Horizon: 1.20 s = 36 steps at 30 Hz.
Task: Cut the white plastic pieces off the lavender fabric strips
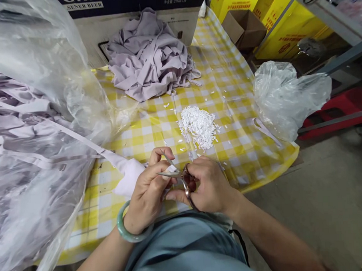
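Note:
My right hand (208, 184) has its fingers through the handles of a pair of scissors (181, 174), whose blades are apart. Between the blades and my left fingertips shows a small white piece (171, 168), perhaps a label. My left hand (153, 184), with a green bangle at the wrist, is closed on a pale lilac strappy garment (128, 175); a strap of it runs left toward the plastic bag. Just beyond my hands lies a heap of small white snippets (198, 126), with some scattered around it.
Crumpled lilac fabric (153, 56) is piled at the back against a beer carton (89, 31). A large clear bag (86, 91) of similar pieces fills the left. Another plastic bag (290, 94) sits at the right edge of the yellow checked tablecloth (238, 149).

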Each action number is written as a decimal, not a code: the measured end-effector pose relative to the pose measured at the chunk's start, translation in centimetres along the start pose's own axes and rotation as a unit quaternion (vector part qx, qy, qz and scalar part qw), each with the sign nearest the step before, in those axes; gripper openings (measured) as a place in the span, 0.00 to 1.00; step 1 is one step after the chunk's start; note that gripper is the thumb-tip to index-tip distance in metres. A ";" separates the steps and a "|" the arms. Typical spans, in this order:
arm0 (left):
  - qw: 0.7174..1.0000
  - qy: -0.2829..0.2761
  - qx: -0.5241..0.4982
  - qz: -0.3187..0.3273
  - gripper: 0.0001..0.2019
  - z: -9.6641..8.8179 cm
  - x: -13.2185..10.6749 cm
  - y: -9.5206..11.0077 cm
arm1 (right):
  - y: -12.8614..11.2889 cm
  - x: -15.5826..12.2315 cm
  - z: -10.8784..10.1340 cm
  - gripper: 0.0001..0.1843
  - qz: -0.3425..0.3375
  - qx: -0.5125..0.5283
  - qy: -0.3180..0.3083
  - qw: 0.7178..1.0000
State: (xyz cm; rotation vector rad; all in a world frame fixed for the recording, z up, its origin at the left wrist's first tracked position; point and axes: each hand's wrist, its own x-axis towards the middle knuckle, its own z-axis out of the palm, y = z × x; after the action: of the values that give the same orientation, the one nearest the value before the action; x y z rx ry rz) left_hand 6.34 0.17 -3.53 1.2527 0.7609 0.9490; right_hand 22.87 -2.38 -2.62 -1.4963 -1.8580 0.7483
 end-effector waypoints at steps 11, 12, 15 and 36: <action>1.000 0.007 0.003 0.011 0.15 0.3 0.3 -0.7 | 0.2 -0.3 -0.3 0.31 0.036 -0.001 -0.008 0.999; 1.000 0.007 0.004 0.008 0.15 0.4 0.3 -0.8 | 0.3 -0.3 -0.3 0.31 0.041 -0.006 -0.010 0.999; 1.000 0.006 0.012 -0.012 0.16 0.5 0.4 -1.0 | 0.6 -0.6 -0.5 0.31 0.062 -0.028 -0.015 0.998; 0.886 -0.184 0.420 0.075 0.08 -2.4 1.6 3.3 | 5.0 -2.0 -2.2 0.21 0.177 -0.017 0.018 0.984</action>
State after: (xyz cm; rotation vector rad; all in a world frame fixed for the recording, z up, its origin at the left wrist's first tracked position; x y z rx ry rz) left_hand 4.32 2.84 -0.63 2.2034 0.7992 0.4506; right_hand 27.94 -3.26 -5.21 -1.8786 -1.6032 0.8468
